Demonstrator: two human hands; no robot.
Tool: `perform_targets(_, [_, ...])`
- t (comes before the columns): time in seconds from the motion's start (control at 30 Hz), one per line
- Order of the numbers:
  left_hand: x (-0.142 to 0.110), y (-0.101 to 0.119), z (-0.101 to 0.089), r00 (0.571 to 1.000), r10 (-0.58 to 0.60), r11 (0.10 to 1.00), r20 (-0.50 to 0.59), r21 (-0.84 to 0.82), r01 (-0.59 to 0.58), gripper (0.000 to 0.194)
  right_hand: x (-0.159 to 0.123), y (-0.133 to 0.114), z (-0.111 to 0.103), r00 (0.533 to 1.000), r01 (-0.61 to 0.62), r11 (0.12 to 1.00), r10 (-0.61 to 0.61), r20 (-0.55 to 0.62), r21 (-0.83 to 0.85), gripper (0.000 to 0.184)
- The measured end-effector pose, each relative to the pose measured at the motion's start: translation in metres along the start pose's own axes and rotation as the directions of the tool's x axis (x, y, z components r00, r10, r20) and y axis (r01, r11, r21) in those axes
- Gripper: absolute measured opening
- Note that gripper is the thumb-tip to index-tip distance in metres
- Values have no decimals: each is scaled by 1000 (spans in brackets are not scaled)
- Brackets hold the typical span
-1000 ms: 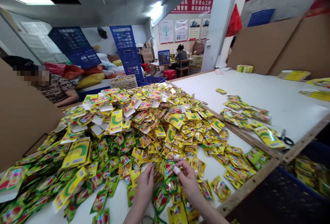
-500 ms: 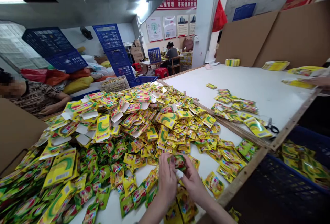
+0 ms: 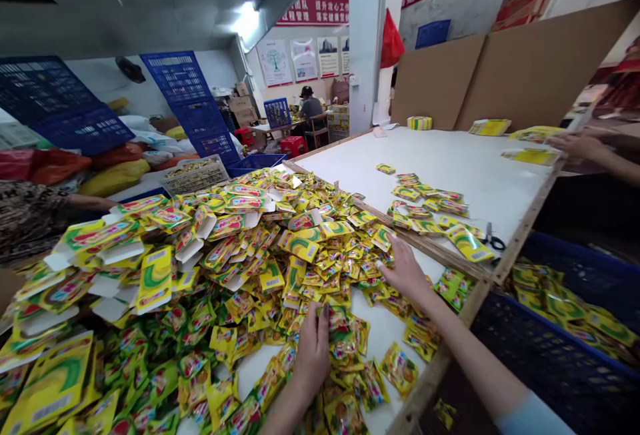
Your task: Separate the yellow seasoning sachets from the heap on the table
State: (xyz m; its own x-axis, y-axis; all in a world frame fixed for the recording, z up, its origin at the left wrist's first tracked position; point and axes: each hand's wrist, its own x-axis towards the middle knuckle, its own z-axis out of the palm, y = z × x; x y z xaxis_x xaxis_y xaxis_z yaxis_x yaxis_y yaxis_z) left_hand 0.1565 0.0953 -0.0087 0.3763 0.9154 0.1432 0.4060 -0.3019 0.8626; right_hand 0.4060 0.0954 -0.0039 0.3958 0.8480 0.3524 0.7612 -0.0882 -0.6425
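Green sachet (image 3: 340, 320), red print, held at the left hand (image 3: 313, 348); thumb and fingers nearly together on its edge, far side of the grip hidden. Right hand (image 3: 405, 271) partly open, thumb apart from fingers, reaching to a yellow carton (image 3: 383, 238) on the right flank of the heap; contact obscured, cannot tell whether it has hold. White wrap on its thumb. White tabletop (image 3: 363, 305) shows between the hands and the wooden edge strip (image 3: 455, 348). Loose orange-yellow sachets (image 3: 399, 368) below the right forearm; others cut off by the bottom edge, print unreadable. Scissors (image 3: 493, 238) on the adjoining table, blades hard to make out. Co-worker's patterned sleeve (image 3: 35, 211), left, cropped by the frame; head out of view
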Motion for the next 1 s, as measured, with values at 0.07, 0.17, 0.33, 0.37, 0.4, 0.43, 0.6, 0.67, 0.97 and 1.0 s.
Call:
perform_targets(0.07, [-7, -9, 0, 998, -49, 998, -49, -35, 47, 35, 36, 22, -1, 1000, -25, 998, 25, 3, -61, 47])
perform_targets(0.17, [-18, -24, 0, 988, -121, 989, -101, -95, 111, 43, 76, 45, -12, 997, -80, 987, 81, 4, -136, 25])
perform_targets(0.33, [-33, -42, 4, 925, -310, 942, -218, -199, 269, 49, 130, 55, -61, 975, -182, 957, 147, -165, -224, 36])
perform_targets(0.37, [-35, -45, 5, 919, -331, 936, -214, -200, 290, 49, 139, 52, -64, 973, -179, 955, 135, -188, -239, 42])
perform_targets(0.4, [-37, -47, 7, 916, -343, 932, -207, -196, 304, 49, 146, 48, -62, 975, -160, 954, 114, -188, -252, 49])
perform_targets(0.43, [-38, -49, 8, 915, -348, 931, -206, -188, 312, 48, 149, 42, -55, 983, -130, 957, 89, -163, -261, 54])
perform_targets(0.6, [-41, -55, 12, 910, -363, 930, -197, -127, 344, 46, 140, 13, 20, 994, 2, 975, 22, 105, -222, 35])
perform_targets(0.67, [-42, -57, 12, 922, -347, 937, -173, -109, 332, 47, 138, 9, 35, 988, -25, 981, 54, 146, -195, 28])
perform_targets(0.97, [-43, -64, 18, 902, -408, 908, -140, -162, 386, 62, 165, 15, -50, 959, -273, 957, 263, 104, 101, 26])
perform_targets(1.0, [-43, -64, 18, 901, -409, 906, -142, -176, 384, 62, 166, 11, -58, 958, -283, 948, 272, 92, 143, 26])
